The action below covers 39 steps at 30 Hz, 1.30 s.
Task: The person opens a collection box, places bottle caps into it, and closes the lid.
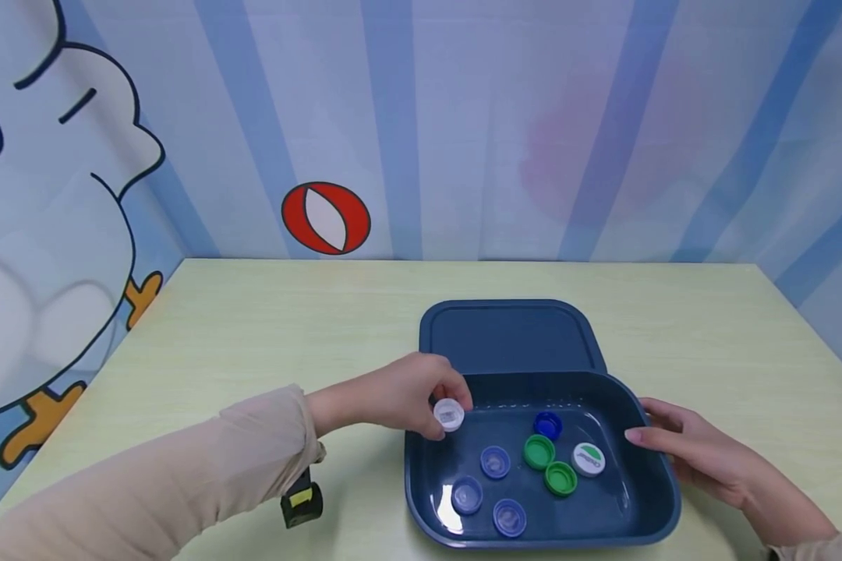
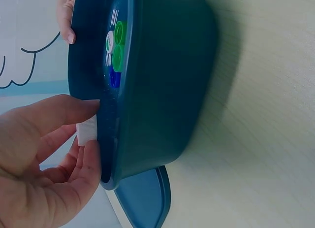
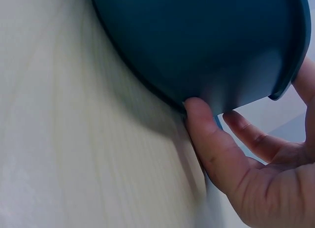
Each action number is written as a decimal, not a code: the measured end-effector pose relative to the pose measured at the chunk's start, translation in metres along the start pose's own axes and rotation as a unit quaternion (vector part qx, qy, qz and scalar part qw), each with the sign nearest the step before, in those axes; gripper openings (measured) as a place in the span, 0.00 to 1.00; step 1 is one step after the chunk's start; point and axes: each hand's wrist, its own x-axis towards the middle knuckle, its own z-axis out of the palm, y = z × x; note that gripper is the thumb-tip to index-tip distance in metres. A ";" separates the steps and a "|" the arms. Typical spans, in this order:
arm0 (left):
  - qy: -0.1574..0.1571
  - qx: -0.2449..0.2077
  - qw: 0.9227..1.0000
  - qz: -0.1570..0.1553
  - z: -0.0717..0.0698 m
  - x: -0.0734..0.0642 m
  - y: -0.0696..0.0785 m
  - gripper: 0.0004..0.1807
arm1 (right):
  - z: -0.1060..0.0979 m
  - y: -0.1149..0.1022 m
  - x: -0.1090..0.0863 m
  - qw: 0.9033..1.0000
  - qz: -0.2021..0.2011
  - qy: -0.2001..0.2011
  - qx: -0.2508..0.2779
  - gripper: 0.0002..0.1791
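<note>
My left hand [image 1: 400, 393] pinches a white bottle cap [image 1: 449, 415] between thumb and fingers, over the left rim of a dark blue plastic box [image 1: 582, 518]. In the left wrist view, ridges run around the side of that white cap [image 2: 88, 131]. My right hand [image 1: 705, 456] holds the box's right side, thumb over the rim and fingers against the outside wall. Inside lie a dark blue cap [image 1: 548, 425], two touching green caps [image 1: 539, 452], a white cap with green print [image 1: 589, 460] and, at the left, several translucent bluish caps [image 1: 495, 463].
Behind the box, a matching dark blue lid [image 1: 512, 335] lies on the pale wooden table [image 1: 288, 327], partly covered by the box's back edge. A striped printed backdrop [image 1: 456, 140] rises at the table's far edge. A small black device [image 1: 302, 500] hangs under my left wrist.
</note>
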 end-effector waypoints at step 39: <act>-0.027 0.033 0.998 0.037 0.000 0.024 0.018 0.16 | 0.000 0.000 0.000 1.000 -0.005 -0.004 0.005 0.36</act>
